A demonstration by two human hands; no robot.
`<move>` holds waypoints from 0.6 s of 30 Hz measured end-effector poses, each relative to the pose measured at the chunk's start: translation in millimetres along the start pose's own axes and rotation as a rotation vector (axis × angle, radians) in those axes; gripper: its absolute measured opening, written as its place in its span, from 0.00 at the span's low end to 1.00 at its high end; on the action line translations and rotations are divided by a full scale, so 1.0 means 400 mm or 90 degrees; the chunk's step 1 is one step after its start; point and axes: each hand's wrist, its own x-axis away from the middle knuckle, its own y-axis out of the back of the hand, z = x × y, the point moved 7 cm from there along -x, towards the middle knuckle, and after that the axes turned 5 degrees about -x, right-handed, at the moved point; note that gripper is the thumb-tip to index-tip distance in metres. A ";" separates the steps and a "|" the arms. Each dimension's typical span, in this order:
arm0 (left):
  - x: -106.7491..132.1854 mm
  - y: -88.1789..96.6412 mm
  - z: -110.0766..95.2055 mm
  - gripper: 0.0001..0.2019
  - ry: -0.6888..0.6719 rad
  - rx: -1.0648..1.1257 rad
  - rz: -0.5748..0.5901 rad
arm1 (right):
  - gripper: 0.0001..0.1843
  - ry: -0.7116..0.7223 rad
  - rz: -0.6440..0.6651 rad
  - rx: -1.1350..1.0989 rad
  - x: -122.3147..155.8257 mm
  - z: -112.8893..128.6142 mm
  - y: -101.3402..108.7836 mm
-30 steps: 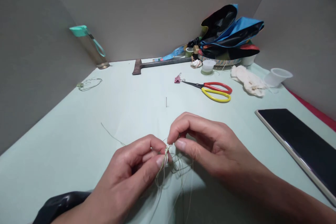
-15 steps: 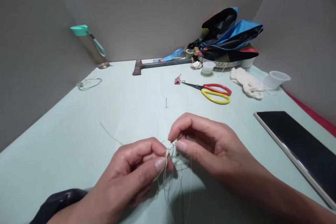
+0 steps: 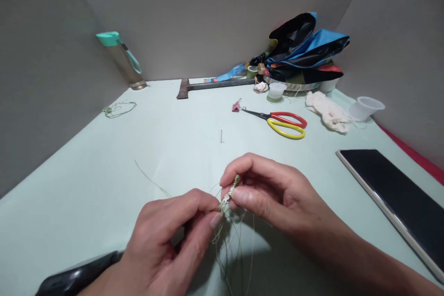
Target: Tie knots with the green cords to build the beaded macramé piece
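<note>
A small knotted cord braid (image 3: pixel 226 198), white in the middle and green at its upper end, is pinched between both hands. My left hand (image 3: pixel 176 231) is closed, thumb and forefinger gripping the cords at the braid's lower end. My right hand (image 3: pixel 267 189) holds the upper part between thumb and fingertips, with the green tip sticking out above the thumb. Several thin loose cords (image 3: pixel 239 240) hang below the hands onto the table, and one strand stretches out to the left. The fingers hide part of the braid.
An upright nail (image 3: pixel 221 136) stands beyond the hands. Scissors (image 3: pixel 286 125) and a pink binder clip (image 3: pixel 236 106) lie behind it. A phone (image 3: pixel 391 199) is at the right, a hammer (image 3: pixel 208 85) at the back, a bottle (image 3: pixel 123 62) and a cord loop (image 3: pixel 120 109) at the left.
My left hand has shifted its hold, its thumb and forefinger now closer together on the cords. The braid is tipped more upright, and more of its green end shows.
</note>
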 end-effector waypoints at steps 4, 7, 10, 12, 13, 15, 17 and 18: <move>-0.005 0.004 -0.002 0.17 0.006 -0.007 -0.012 | 0.02 -0.002 0.004 -0.032 0.001 -0.004 -0.002; -0.003 0.007 -0.006 0.15 -0.003 -0.006 -0.012 | 0.06 -0.026 -0.003 -0.061 -0.001 -0.009 -0.004; -0.002 0.007 -0.008 0.12 -0.015 0.017 -0.006 | 0.06 -0.038 -0.003 -0.065 -0.004 -0.011 -0.006; -0.006 0.006 -0.010 0.11 -0.024 0.037 -0.005 | 0.05 -0.039 0.004 -0.061 -0.004 -0.012 -0.005; -0.009 0.007 -0.012 0.10 -0.032 0.048 -0.009 | 0.05 -0.039 0.006 -0.062 -0.004 -0.012 -0.003; -0.016 0.008 -0.015 0.10 -0.046 0.071 -0.010 | 0.05 -0.039 0.009 -0.068 -0.004 -0.014 0.001; -0.022 0.010 -0.017 0.11 -0.056 0.101 -0.007 | 0.07 -0.047 0.019 -0.068 -0.003 -0.014 0.003; -0.025 0.011 -0.016 0.11 -0.057 0.117 -0.005 | 0.08 -0.053 0.024 -0.067 -0.002 -0.014 0.003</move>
